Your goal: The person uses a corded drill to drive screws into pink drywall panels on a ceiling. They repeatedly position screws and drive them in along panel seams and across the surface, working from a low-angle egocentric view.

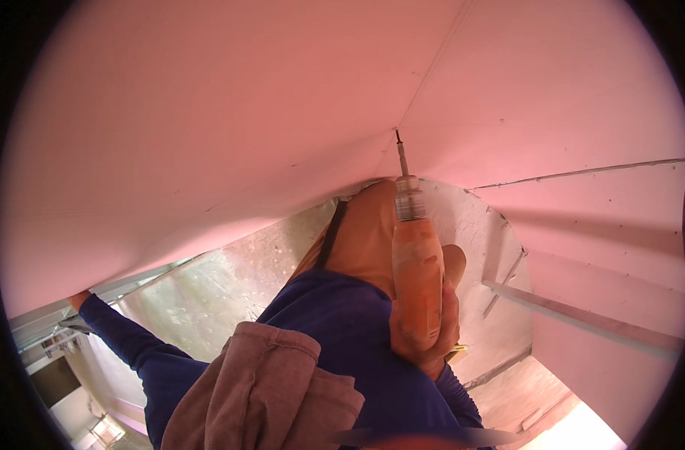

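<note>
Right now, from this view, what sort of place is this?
Probably a construction or renovation site: an orange power drill, large pink boards with visible seams, and a grey bar show it.

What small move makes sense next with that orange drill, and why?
Perhaps press the orange drill gently forward, keeping it steady: the right hand grips it, its bit points at the pink board near a seam, and the left hand is at the board's edge.
</note>
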Available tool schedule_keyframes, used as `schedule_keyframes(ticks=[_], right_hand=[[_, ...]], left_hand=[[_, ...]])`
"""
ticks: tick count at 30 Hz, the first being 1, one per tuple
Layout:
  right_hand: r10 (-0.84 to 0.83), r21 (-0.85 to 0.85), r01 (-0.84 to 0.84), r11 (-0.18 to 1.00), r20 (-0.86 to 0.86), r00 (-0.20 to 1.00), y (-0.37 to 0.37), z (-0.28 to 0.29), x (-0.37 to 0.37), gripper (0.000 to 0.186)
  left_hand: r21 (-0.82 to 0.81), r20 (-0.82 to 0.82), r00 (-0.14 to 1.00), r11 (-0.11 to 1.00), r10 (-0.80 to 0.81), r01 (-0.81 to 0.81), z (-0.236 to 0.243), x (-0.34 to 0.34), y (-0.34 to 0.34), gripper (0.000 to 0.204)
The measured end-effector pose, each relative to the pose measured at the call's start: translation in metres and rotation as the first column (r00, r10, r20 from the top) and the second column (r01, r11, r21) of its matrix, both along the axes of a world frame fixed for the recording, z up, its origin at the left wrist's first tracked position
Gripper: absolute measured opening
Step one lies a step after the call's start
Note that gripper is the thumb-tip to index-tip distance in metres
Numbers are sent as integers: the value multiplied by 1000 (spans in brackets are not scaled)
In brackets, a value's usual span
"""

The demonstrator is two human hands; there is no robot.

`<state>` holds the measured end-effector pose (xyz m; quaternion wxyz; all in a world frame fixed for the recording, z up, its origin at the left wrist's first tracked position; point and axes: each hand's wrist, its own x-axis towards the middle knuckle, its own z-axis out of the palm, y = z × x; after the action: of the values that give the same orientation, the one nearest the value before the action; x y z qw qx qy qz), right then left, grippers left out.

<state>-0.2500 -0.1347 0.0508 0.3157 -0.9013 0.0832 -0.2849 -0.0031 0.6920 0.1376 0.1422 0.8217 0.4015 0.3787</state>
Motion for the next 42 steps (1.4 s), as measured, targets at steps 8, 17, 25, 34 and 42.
schedule_keyframes(ticks=[8,17,25,34,42], right_hand=[[-12,-108,10,994,-15,1000,-2,4,-2,87],[-11,-132,10,991,-4,1000,1,13,3,82],[7,-236,6,972,54,999,-2,10,8,82],[33,-177,-26,984,37,999,-4,7,6,77],[29,-211,-28,977,5,1000,-4,11,4,79]], left_hand=[[-3,-7,1000,1000,2,-2,2,-4,-6,23],[-20,12,1000,1000,-9,9,0,-3,-7,22],[-24,12,1000,999,-28,28,-4,-4,-9,21],[-21,12,999,999,-43,43,-5,-10,-9,21],[-31,19,999,999,-34,34,-7,-16,-9,21]])
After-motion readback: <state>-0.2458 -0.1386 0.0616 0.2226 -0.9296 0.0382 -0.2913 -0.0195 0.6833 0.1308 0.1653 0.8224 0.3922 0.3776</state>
